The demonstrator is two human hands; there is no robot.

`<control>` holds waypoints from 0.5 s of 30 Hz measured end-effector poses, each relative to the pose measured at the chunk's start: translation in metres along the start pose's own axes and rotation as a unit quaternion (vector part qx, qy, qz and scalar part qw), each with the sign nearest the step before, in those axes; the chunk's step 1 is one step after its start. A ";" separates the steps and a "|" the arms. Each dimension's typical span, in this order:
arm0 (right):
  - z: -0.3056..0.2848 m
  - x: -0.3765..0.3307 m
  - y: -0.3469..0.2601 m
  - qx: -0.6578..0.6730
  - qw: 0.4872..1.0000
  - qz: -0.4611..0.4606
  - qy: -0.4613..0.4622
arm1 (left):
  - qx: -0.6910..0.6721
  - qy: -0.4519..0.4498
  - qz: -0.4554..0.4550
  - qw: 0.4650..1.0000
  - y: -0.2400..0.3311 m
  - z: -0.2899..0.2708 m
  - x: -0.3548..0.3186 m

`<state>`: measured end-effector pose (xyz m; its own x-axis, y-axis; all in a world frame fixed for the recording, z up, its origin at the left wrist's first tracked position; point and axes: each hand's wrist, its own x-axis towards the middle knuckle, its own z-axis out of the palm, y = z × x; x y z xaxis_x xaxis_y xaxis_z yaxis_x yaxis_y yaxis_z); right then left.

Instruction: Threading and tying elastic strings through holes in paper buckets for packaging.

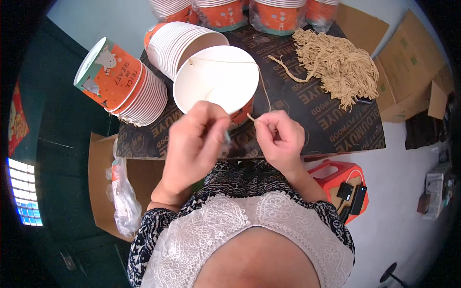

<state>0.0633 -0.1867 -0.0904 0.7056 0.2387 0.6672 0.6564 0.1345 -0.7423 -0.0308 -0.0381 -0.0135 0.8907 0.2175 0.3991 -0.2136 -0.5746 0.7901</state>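
Note:
A paper bucket (211, 72), white inside and orange outside, stands near the table's front edge with its mouth toward me. A thin tan cord (263, 86) runs from the bucket's inner left wall across the mouth, over the right rim and down to my right hand (279, 139). Right of the bucket, that hand is closed in a pinch on the cord, and a short end sticks out toward the left. My left hand (194, 141) is closed in front of the bucket's lower rim, slightly blurred. Whatever its fingertips hold is too unclear to name.
Nested stacks of paper buckets (139, 93) lie left of and behind the bucket. Wrapped stacks (278, 17) line the table's back. A heap of tan cords (336, 62) lies at right. Cardboard boxes (408, 62) and a red stool (331, 168) flank the dark table (297, 132).

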 end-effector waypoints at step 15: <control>0.003 0.006 0.010 0.008 0.997 0.075 -0.027 | 0.134 -0.181 0.046 0.973 -0.012 -0.029 0.066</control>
<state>0.0730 -0.1807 -0.0937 0.7793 0.3091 0.5451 0.5404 0.1090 -0.8343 0.0184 0.0061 0.0168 0.9661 -0.1099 0.2337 -0.2305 -0.7747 0.5889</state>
